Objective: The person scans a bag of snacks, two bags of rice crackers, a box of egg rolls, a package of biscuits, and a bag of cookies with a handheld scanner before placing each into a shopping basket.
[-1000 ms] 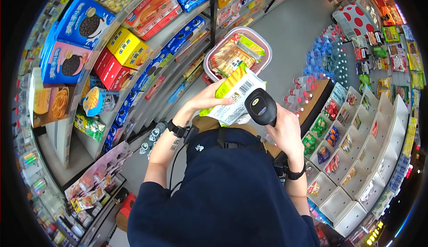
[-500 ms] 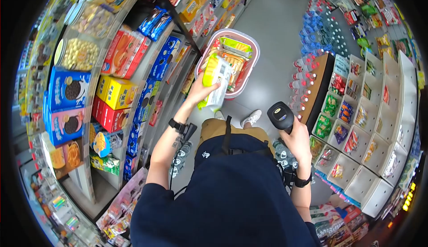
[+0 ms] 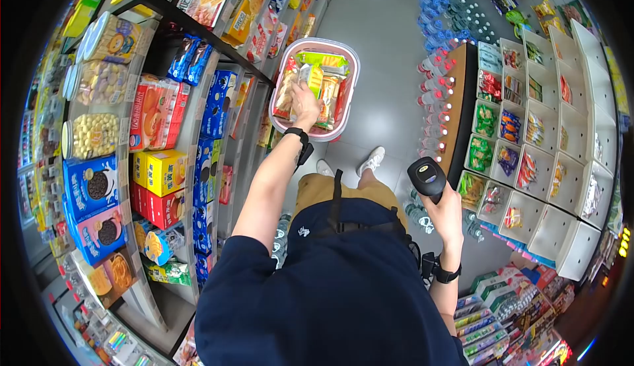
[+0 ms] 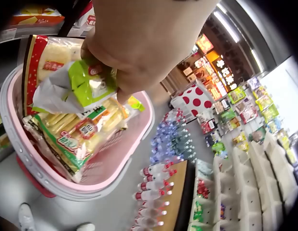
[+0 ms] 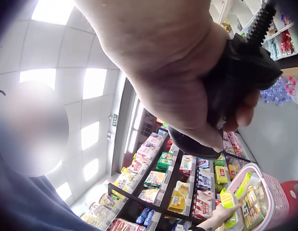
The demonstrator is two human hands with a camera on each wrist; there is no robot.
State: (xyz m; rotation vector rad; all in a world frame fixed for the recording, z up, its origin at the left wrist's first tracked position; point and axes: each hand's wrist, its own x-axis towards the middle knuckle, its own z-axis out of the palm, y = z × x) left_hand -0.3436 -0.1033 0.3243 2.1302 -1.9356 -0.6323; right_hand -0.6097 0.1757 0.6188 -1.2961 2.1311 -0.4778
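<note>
1. at the person's right side, close to the body, the right hand (image 3: 448, 215) holds a barcode scanner (image 3: 426, 177) by its handle. the fingers are curled tight round the grip, and the black scanner head stands up above the fist.
2. on the grey floor just past the dark blue top and tan trousers are two white shoes (image 3: 372, 160).
3. ahead of the shoes, the left arm is stretched straight out and the left hand (image 3: 306, 104) reaches down into a pink basket (image 3: 351, 82). a black strap sits on that wrist.
4. in the left wrist view, the thumb and bent fingers pinch the top edge of a snack packet (image 4: 77, 89), green and white. the packet hangs below the hand inside the basket, touching the other packs there.
5. those other packs (image 4: 72, 139) are long clear wrappers of pale biscuits with green and red print. they fill the basket nearly to its rim.
6. the basket is just beside the foot of the left shelving (image 3: 165, 168), which holds blue, yellow and red biscuit boxes and round tubs.
7. on the right, well apart from the basket, stepped white bins (image 3: 548, 141) hold small bright sachets.
8. farther up the aisle, water bottles (image 3: 436, 69) stand in rows by the wooden end of that rack.
</note>
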